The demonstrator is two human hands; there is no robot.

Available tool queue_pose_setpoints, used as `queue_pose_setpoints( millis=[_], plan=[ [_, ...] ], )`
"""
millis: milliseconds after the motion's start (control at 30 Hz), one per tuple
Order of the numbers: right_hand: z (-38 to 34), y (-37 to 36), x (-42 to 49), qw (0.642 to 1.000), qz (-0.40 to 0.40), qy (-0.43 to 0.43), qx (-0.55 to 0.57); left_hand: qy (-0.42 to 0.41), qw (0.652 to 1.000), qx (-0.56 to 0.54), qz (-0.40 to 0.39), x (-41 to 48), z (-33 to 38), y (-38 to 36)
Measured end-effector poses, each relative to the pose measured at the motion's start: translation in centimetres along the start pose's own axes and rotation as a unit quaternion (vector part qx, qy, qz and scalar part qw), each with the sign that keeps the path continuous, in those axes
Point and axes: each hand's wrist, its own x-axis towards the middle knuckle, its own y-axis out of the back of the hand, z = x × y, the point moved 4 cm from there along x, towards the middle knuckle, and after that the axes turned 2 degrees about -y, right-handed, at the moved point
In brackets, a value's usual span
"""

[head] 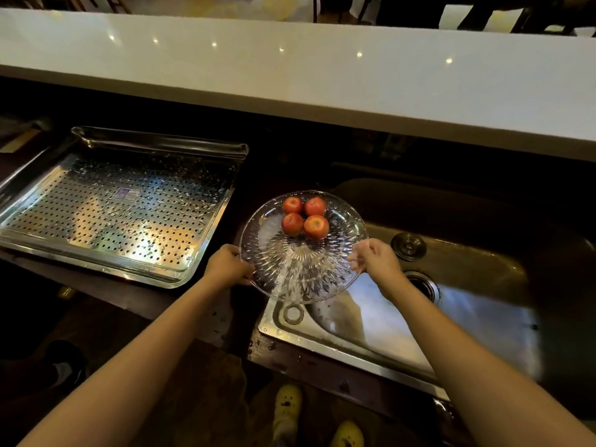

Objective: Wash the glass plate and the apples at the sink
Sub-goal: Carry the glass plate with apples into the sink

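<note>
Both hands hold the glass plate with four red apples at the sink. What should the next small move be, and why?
Probably carry the clear patterned glass plate rightward, level, until fully over the steel sink basin. The left hand and right hand grip opposite rims, it overhangs the sink's left edge, and the four loose red apples could roll.

No words to read
One small purple-and-white sticker (128, 194) on the perforated steel tray (154, 142) — its print too blurred to read.

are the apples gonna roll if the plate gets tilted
Likely yes: the four apples are round and sit loose on the glass plate. They cluster toward its far side, so it may feel off-balance.
</note>
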Motion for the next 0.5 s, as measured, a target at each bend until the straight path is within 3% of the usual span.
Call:
queue_pose_setpoints(
  millis=[267,500],
  plan=[
    [0.2,5.9,-1.9,0.999,0.023,0.019,0.026,-0.081,0.995,0.053,0.019,0.6,6.8,-3.8],
    [3.4,13.7,-2.9,0.997,0.081,-0.008,0.011,-0.122,0.982,0.131,-0.059,0.8,10.8,-11.3]
  ],
)
